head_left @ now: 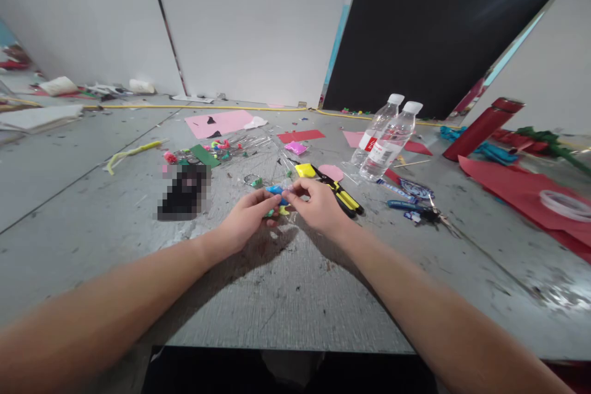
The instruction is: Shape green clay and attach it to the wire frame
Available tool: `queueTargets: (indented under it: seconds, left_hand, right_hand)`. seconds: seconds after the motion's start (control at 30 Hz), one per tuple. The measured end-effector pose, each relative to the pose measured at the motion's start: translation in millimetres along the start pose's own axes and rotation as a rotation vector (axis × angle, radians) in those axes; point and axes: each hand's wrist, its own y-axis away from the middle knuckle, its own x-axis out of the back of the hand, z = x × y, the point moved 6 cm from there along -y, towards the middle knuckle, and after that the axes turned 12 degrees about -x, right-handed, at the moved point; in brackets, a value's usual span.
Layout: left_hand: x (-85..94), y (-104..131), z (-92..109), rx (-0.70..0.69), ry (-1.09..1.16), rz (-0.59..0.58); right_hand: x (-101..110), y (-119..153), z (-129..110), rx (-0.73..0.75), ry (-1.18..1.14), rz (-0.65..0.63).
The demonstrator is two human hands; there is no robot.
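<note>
Both of my hands meet over the middle of the table, fingertips almost touching. My left hand (252, 217) is closed in a pinch at a small shiny blue packet (275, 189). From the other side my right hand (318, 204) pinches the same packet by its edge. Fingers cover part of it. Bits of green and yellow show beneath the fingertips, too small to name. Just past my right hand lie a yellow packet (305, 170) and yellow-and-black pliers (347, 198). A pink packet (296, 148) rests farther back.
Two clear water bottles (384, 146) stand to the right, with a tilted red flask (482, 129) beyond. Keys (436, 215) lie nearer. On the left are a black pixelated object (182, 194) and pink paper (221, 123). White panels (258, 24) rise behind the table.
</note>
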Motion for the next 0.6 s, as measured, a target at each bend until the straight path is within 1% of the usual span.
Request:
queueTargets:
  seconds: [0.1, 0.17, 0.27, 0.33, 0.43, 0.5, 0.6]
  left_hand:
    - [2.7, 0.9, 1.8, -0.043, -0.103, 0.035]
    - [3.8, 2.8, 2.2, -0.058, -0.216, 0.033]
    - [3.5, 5.4, 4.0, -0.097, -0.381, -0.009]
    - [1.9, 6.3, 6.9, -0.139, -0.439, -0.043]
    - [-1.7, 7.1, 9.4, -0.146, -0.432, -0.080]
    - [-3.9, 7.4, 10.4, -0.129, -0.414, -0.086]
    - [-7.8, 7.2, 11.8, -0.122, -0.352, -0.099]
  right_hand:
    - [4.2, 8.1, -4.8, 0.049, 0.017, 0.010]
    - [7.2, 13.3, -7.2, 0.068, 0.040, 0.022]
    - [9.0, 19.7, -6.8, 0.069, 0.056, 0.051]
    - [8.6, 22.6, -4.7, 0.058, 0.048, 0.062]
    - [4.9, 25.6, -4.1, 0.081, 0.050, 0.031]
    - [1.8, 26.8, -5.4, 0.106, 0.065, -0.006]
    - [-0.8, 27.1, -6.2, 0.103, 0.077, -0.052]
